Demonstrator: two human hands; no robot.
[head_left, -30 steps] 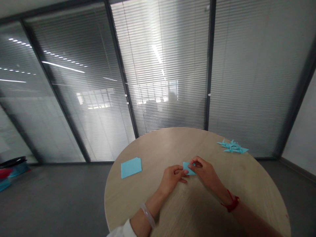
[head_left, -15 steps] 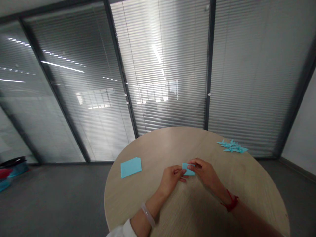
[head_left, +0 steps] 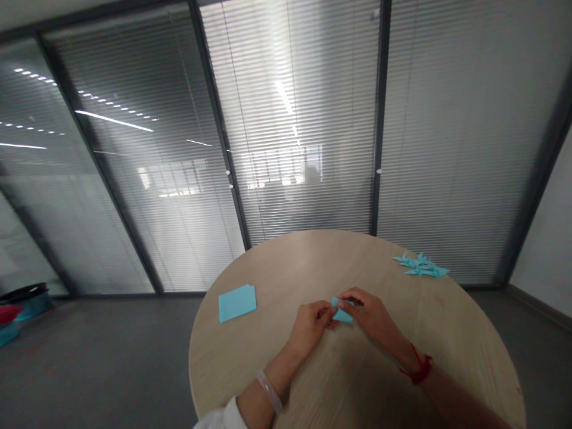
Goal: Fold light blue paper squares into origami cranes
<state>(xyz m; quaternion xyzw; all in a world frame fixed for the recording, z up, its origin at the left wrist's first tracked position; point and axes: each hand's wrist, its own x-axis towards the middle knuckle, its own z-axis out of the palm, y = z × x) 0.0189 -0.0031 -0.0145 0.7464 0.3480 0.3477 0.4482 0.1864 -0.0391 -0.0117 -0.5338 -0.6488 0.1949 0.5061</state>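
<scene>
A small folded piece of light blue paper [head_left: 342, 315] lies on the round wooden table [head_left: 322, 256], pinched between both my hands. My left hand [head_left: 310, 326] grips its left edge with curled fingers. Its top and right side are held by the closed fingers of my right hand [head_left: 370, 314]. A clear bracelet sits on my left wrist and a red cord on my right wrist.
A stack of light blue paper squares [head_left: 237, 302] lies at the table's left. Several folded blue paper shapes [head_left: 420, 265] are piled at the far right. Glass walls with blinds stand behind the table. Coloured items [head_left: 18, 307] sit on the floor at left.
Both hands have shifted slightly over the small blue paper, my right fingers moving a little leftward across it. The paper stays in the same spot on the table.
</scene>
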